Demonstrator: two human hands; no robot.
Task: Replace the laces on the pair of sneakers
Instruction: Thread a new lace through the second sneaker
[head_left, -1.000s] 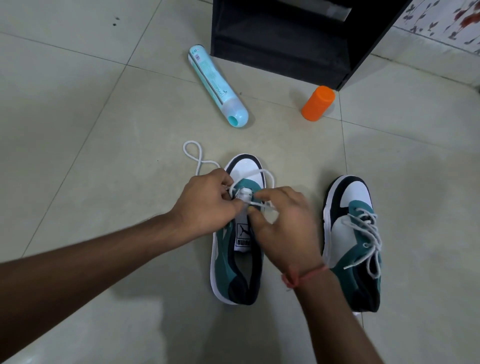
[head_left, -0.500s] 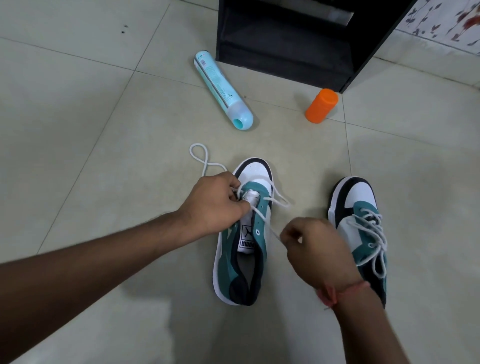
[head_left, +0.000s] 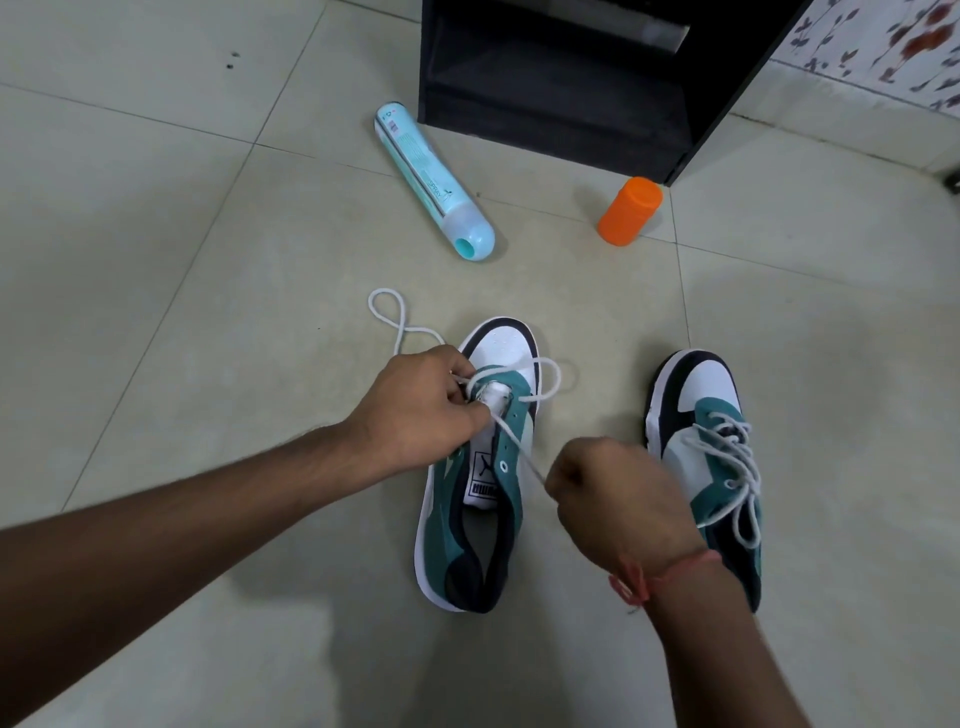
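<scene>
Two teal, white and black sneakers lie on the tiled floor. The left sneaker (head_left: 478, 509) has a white lace (head_left: 519, 447) threaded only near the toe, its loose end looping out on the floor to the upper left. My left hand (head_left: 421, 415) grips the lace and the shoe's upper at the front eyelets. My right hand (head_left: 613, 488) pinches the other lace end and holds it taut, back and to the right of the shoe. The right sneaker (head_left: 711, 467) sits fully laced beside my right wrist.
A light blue spray can (head_left: 434, 182) lies on the floor beyond the shoes. An orange cap (head_left: 629, 210) rests near the corner of a black cabinet (head_left: 571, 78). Patterned wall tiles show at the top right.
My right hand has drawn the lace out of the eyelet, moving from the tongue back and to the right until the lace went taut. My left hand stays on the shoe's front.
</scene>
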